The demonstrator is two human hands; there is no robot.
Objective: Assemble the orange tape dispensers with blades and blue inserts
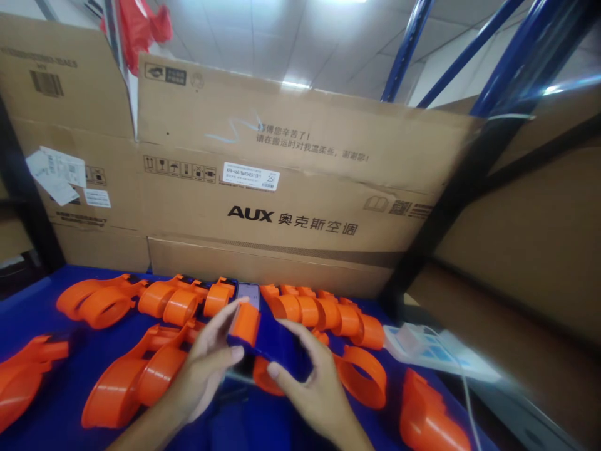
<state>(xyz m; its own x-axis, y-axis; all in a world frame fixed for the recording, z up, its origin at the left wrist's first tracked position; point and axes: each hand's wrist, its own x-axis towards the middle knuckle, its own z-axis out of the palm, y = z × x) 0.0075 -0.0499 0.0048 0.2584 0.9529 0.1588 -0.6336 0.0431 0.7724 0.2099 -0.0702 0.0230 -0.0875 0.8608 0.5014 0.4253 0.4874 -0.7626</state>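
Both hands hold one blue-and-orange plastic piece (280, 338) in front of me. It looks like a tape dispenser, though blur hides its details. My left hand (211, 357) has its fingers and thumb around the orange end at the left. My right hand (317, 376) wraps the blue body from the right, thumb at the lower front. Just behind the piece lies a phone (248, 293) with its screen lit. Orange tape dispensers (134, 382), ring-shaped with a short handle, lie to the left of my hands. An orange ring (361, 378) rests just right of my right hand.
Several more orange dispensers stand in rows on the blue table surface (32, 300). A large cardboard panel (300, 188) rises behind it. At right are a white power strip (432, 351) with a cable and a dark rack post (427, 232).
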